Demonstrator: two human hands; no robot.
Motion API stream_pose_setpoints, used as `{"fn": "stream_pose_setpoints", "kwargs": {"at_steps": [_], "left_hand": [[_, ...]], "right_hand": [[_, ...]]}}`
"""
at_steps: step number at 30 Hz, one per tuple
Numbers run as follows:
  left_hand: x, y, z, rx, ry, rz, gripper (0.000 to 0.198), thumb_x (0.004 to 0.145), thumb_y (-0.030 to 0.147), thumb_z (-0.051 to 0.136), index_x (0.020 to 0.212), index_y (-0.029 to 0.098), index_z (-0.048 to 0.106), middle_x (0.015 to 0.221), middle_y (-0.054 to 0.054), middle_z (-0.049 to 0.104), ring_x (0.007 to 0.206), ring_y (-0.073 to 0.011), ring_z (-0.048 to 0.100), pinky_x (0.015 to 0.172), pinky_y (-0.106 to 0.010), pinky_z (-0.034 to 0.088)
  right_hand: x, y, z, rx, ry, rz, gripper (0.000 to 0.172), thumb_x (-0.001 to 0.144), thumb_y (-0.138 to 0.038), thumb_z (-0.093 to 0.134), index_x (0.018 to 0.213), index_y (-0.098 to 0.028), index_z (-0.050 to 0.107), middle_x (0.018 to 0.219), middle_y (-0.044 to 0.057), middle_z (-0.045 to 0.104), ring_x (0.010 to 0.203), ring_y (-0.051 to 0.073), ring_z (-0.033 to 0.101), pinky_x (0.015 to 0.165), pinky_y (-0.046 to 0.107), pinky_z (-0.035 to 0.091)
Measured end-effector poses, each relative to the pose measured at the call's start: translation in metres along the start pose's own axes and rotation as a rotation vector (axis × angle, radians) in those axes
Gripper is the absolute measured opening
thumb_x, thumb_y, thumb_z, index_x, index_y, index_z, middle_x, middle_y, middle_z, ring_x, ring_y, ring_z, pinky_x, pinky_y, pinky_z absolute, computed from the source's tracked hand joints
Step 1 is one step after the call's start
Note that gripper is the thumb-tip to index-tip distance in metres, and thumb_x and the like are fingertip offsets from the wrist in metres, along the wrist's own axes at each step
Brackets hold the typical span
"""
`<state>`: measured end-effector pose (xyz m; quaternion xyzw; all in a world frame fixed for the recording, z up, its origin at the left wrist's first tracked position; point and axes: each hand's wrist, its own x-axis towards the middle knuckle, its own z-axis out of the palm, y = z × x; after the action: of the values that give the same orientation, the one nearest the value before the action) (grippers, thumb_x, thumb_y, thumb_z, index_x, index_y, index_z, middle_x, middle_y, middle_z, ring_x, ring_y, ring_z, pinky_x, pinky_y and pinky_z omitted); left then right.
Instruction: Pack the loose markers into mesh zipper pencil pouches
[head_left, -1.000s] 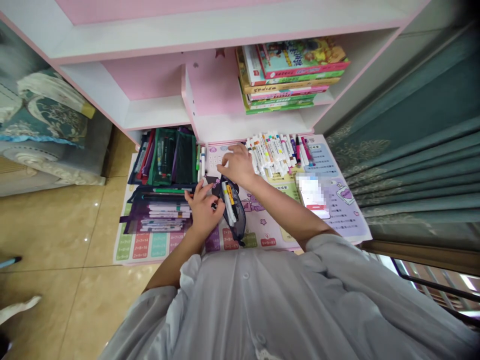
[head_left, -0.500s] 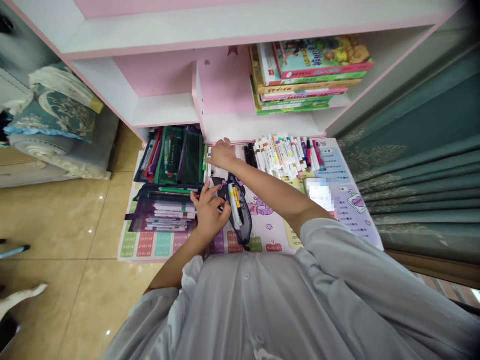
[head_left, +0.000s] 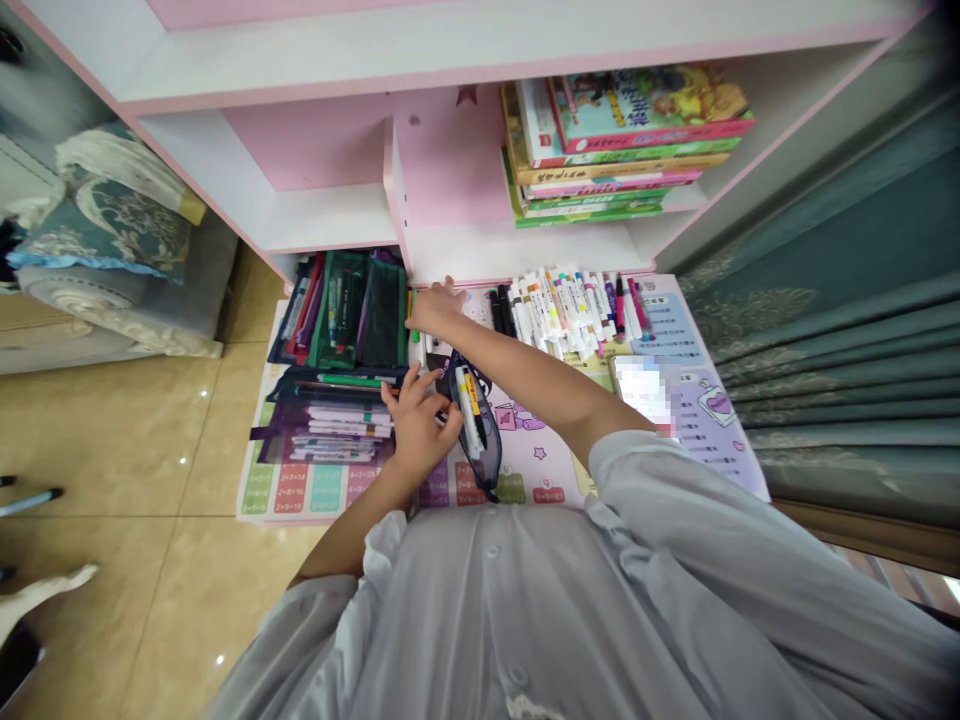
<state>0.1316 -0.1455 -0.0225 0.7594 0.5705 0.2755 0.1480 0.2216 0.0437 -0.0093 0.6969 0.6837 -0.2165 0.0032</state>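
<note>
A dark mesh pencil pouch (head_left: 477,430) lies open on the desk mat (head_left: 540,460) with a few markers inside. My left hand (head_left: 416,425) holds its left edge, fingers curled. My right hand (head_left: 435,308) reaches across to the far left of the mat, fingers closing around a green marker (head_left: 412,318) that lies beside a couple of other pens near the green pouch (head_left: 360,310). A row of several white-bodied markers (head_left: 570,305) lies along the back of the mat, to the right of my right hand.
Two more filled mesh pouches (head_left: 330,425) lie at the left of the mat. A stack of books (head_left: 615,140) sits on the pink-and-white shelf (head_left: 450,190) above. Green curtains (head_left: 840,330) hang at the right; a cushion (head_left: 105,230) and tiled floor lie at the left.
My right hand has moved left from the white markers to the pens beside the green pouch. My left hand has stayed on the open pouch.
</note>
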Motion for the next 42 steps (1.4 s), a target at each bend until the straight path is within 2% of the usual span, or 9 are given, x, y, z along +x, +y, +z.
{"fn": "stream_pose_setpoints", "kwargs": {"at_steps": [7,13,17,21,25,29,33,37,42], "left_hand": [[-0.001,-0.001,0.001,-0.001,0.013,0.011,0.015,0.078,0.023,0.061,0.063,0.021,0.063,0.124,-0.006,0.071,0.139,-0.0343,0.048,0.115,-0.068,0.016],[0.0,-0.002,0.001,-0.004,0.018,0.007,0.015,0.078,0.023,0.061,0.063,0.021,0.062,0.124,-0.006,0.071,0.139,-0.0343,0.048,0.115,-0.068,0.015],[-0.001,-0.002,0.001,-0.006,0.019,0.005,0.015,0.078,0.023,0.062,0.063,0.022,0.062,0.124,-0.006,0.071,0.138,-0.0342,0.049,0.115,-0.068,0.016],[-0.001,-0.001,0.002,-0.002,0.03,0.007,0.016,0.077,0.023,0.062,0.061,0.022,0.062,0.123,-0.005,0.071,0.138,-0.0339,0.049,0.116,-0.068,0.014],[0.0,-0.001,0.002,0.0,0.046,0.009,0.016,0.078,0.023,0.061,0.062,0.022,0.062,0.122,-0.005,0.072,0.137,-0.0335,0.05,0.115,-0.068,0.016],[0.002,-0.001,0.002,0.004,0.046,-0.002,0.016,0.078,0.024,0.062,0.062,0.022,0.062,0.124,-0.005,0.071,0.138,-0.0335,0.049,0.116,-0.068,0.016],[0.003,-0.003,0.003,0.026,0.034,-0.004,0.018,0.079,0.026,0.061,0.062,0.022,0.061,0.125,-0.005,0.07,0.139,-0.033,0.047,0.116,-0.068,0.015],[0.003,-0.004,0.005,0.038,0.06,0.01,0.019,0.08,0.026,0.061,0.061,0.021,0.06,0.125,-0.005,0.07,0.138,-0.032,0.049,0.117,-0.067,0.014],[0.002,-0.005,0.007,0.035,0.074,0.012,0.019,0.08,0.025,0.061,0.061,0.022,0.06,0.124,-0.004,0.07,0.138,-0.0323,0.049,0.117,-0.068,0.014]], "right_hand": [[-0.005,-0.002,-0.002,-0.046,-0.018,-0.005,0.071,0.081,-0.045,0.067,0.143,-0.014,0.052,0.153,0.022,0.041,0.149,0.045,0.017,0.112,0.076,0.018],[-0.01,-0.006,-0.005,-0.091,-0.031,0.022,0.059,0.085,-0.031,0.06,0.142,-0.018,0.054,0.156,0.019,0.04,0.15,0.044,0.017,0.11,0.079,0.014],[-0.014,0.002,-0.012,-0.018,0.007,-0.001,0.057,0.086,-0.037,0.059,0.14,-0.018,0.057,0.153,0.02,0.044,0.148,0.044,0.021,0.111,0.077,0.017],[-0.034,0.02,-0.027,0.075,0.166,-0.021,0.05,0.086,-0.043,0.057,0.123,-0.012,0.068,0.147,0.021,0.049,0.148,0.045,0.019,0.11,0.074,0.024],[-0.084,0.043,-0.033,0.177,0.336,-0.077,0.032,0.085,-0.039,0.057,0.088,-0.015,0.077,0.147,0.013,0.051,0.148,0.044,0.023,0.111,0.07,0.027],[-0.147,0.063,-0.015,0.218,0.407,-0.117,0.023,0.08,-0.031,0.06,0.065,-0.017,0.071,0.146,0.011,0.054,0.148,0.041,0.027,0.11,0.062,0.032],[-0.192,0.074,0.013,0.173,0.379,-0.161,0.02,0.077,-0.03,0.063,0.062,-0.019,0.071,0.145,0.012,0.056,0.148,0.041,0.028,0.111,0.064,0.03],[-0.208,0.077,0.031,0.089,0.34,-0.161,0.017,0.077,-0.03,0.064,0.074,-0.021,0.077,0.148,0.013,0.054,0.148,0.042,0.028,0.113,0.069,0.025],[-0.205,0.075,0.04,0.014,0.272,-0.135,0.025,0.082,-0.033,0.061,0.091,-0.02,0.08,0.151,0.014,0.051,0.149,0.043,0.026,0.114,0.071,0.022]]}}
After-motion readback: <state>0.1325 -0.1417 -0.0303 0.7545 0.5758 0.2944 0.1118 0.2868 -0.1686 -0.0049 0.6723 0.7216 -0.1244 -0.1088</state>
